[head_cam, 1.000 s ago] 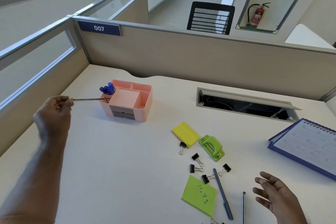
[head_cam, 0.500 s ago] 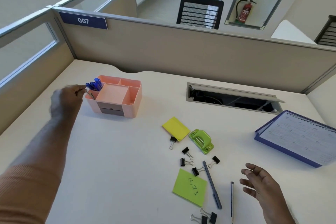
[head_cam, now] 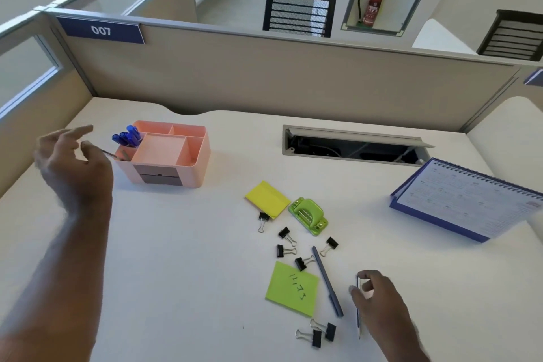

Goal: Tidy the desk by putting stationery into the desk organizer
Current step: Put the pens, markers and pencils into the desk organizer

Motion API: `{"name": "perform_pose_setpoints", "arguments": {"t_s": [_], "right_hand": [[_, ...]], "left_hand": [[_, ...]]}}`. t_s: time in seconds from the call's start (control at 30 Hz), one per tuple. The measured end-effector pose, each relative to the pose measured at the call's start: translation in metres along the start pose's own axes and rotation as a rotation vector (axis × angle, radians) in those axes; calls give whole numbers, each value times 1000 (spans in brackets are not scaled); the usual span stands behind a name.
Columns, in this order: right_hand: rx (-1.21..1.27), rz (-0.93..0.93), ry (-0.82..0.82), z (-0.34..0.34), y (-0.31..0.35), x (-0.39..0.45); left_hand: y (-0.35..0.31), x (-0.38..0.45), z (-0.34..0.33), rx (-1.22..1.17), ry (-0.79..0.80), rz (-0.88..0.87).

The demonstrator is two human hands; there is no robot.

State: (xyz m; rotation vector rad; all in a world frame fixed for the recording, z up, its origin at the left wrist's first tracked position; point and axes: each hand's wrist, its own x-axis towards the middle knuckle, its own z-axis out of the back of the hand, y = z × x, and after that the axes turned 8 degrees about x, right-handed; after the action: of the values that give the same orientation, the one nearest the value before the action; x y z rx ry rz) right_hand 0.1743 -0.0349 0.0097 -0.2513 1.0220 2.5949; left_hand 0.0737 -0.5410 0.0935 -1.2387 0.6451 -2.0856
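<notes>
My right hand (head_cam: 379,300) sits at five o'clock, thumb and forefinger curled round a thin pencil (head_cam: 358,311) that lies flat on the desk (head_cam: 176,258). Pinched this close to one end, it could swing or slip as I lift. Just left lie the grey pen (head_cam: 327,282) and two clips (head_cam: 318,333); a careless sweep would scatter them. Further out, at twelve, more clips (head_cam: 286,250), the green note (head_cam: 292,288), yellow pad (head_cam: 267,198) and punch (head_cam: 308,214) wait. Farthest, at ten o'clock, my left hand (head_cam: 72,161) has its fingers spread and loose beside the organizer (head_cam: 167,156), with a slim pen (head_cam: 113,153) leaning over the rim; whether I touch it I cannot tell. It may tip out.
</notes>
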Motion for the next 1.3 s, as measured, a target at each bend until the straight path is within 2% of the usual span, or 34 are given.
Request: {"name": "perform_pose_setpoints", "arguments": {"t_s": [0.07,0.13,0.3,0.43,0.53,0.67,0.87,0.97,1.1,1.2,1.3], "right_hand": [[-44,-10,-7,-10,-1,-1],[-68,-34,-13,-17,1,0],[-87,-95,-33,-26,6,7],[-69,-106,-86,-27,2,11],[-1,-142,-130,-24,-2,14],[3,-213,-164,-20,-10,21],[60,-164,-130,-16,-14,26],[254,-91,-93,-11,5,26],[838,-135,63,-10,46,17],[1101,-152,159,-10,69,9],[1220,-153,215,-9,80,2]], "left_hand": [[-19,-30,3,-62,-4,-101],[-39,-69,3,-136,76,-197],[-83,-176,4,-306,479,-224],[-97,-246,15,-347,798,-195],[-101,-278,25,-342,971,-231],[-107,-289,32,-305,1092,-235],[-109,-289,33,-242,1205,-171],[-110,-292,33,-225,1296,-134],[-116,-293,33,-309,1425,-15],[-119,-291,32,-372,1341,36],[-119,-286,29,-410,1234,129]]}}
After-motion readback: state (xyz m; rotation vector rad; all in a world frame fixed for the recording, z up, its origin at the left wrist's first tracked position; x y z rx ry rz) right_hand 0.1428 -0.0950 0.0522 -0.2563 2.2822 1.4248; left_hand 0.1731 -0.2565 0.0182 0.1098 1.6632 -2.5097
